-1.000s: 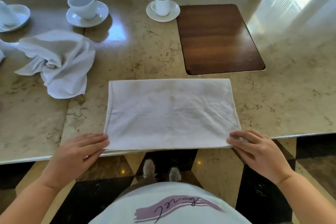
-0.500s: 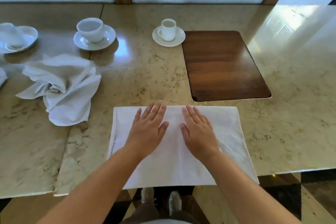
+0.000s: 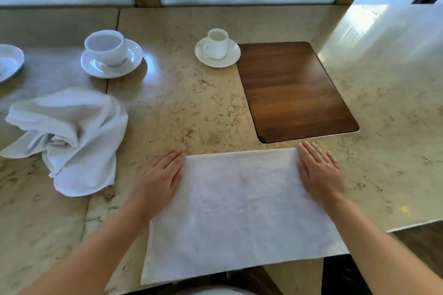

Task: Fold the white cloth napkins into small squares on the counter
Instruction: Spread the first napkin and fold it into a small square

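1. Here we note the folded napkin (image 3: 242,213) lying flat at the desk's (image 3: 191,108) near edge, between both hands.
2. Left hand (image 3: 158,179), fingers straight, presses its far left corner.
3. Right hand (image 3: 320,172), likewise flat, presses the far right corner.
4. Crumpled napkin (image 3: 69,136) lies well left.

Beige marble counter (image 3: 182,112), seamed into slabs at left. On it: flat folded napkin (image 3: 239,211) at the near edge, overhanging; crumpled napkin (image 3: 69,136) left; large cup on saucer (image 3: 109,55); small cup on saucer (image 3: 217,48); plate (image 3: 8,62), cut off far left; inset wooden panel (image 3: 292,91) right.
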